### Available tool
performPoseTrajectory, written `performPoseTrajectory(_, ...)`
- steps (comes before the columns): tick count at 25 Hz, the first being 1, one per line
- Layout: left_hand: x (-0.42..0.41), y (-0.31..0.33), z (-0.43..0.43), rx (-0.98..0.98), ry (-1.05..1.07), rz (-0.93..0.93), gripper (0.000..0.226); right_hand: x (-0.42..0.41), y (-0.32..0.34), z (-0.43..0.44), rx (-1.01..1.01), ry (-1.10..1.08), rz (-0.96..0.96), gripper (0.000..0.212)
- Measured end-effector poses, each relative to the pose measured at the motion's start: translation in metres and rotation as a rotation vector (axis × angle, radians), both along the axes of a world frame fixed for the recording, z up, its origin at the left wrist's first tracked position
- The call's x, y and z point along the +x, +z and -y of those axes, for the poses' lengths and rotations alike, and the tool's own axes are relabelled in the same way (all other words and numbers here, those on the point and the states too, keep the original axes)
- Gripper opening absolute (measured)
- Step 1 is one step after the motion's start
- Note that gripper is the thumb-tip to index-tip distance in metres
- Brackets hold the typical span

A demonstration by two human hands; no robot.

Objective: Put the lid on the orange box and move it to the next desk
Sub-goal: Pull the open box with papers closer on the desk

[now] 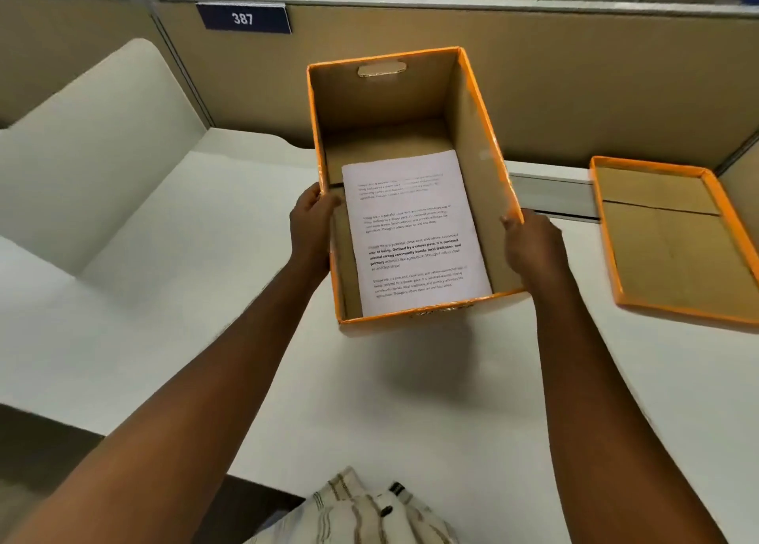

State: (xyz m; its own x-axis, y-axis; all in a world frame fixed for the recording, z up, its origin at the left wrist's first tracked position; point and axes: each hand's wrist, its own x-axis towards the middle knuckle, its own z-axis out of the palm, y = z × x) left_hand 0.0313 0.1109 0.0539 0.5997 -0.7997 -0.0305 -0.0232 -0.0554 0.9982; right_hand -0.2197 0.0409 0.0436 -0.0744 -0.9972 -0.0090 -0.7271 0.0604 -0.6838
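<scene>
The orange box (pixel 478 133) stands open on the white desk in the middle of the view, brown cardboard inside, with a handle slot in its far wall. A printed sheet of paper (pixel 415 231) lies flat on its bottom. My left hand (pixel 310 225) grips the box's left wall, thumb over the rim. My right hand (pixel 532 244) holds the right wall near the front corner. The orange lid (pixel 673 248) lies upside down on the desk to the right of the box, apart from it.
A beige partition wall with a blue "387" sign (pixel 243 19) runs behind the desk (pixel 451 400). A low white divider (pixel 102 141) separates the desk on the left. A metal cable strip (pixel 550 194) lies behind the box.
</scene>
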Motion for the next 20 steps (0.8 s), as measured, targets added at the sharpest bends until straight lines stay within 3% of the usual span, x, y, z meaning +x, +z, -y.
performPoseTrajectory(7, 0.02, -0.007, -0.075, 0.097, -0.095, 0.078, 0.014, 0.012, -0.007, -0.123, 0.123, -0.065, 0.01, 0.027)
performPoseTrajectory(13, 0.057, -0.023, -0.124, 0.192, -0.153, 0.111, 0.024, 0.043, -0.019, -0.193, 0.19, -0.12, -0.13, 0.025)
performPoseTrajectory(20, 0.088, -0.056, -0.14, 0.199, -0.287, 0.027, 0.019, 0.074, -0.046, -0.238, 0.257, -0.273, -0.119, 0.03)
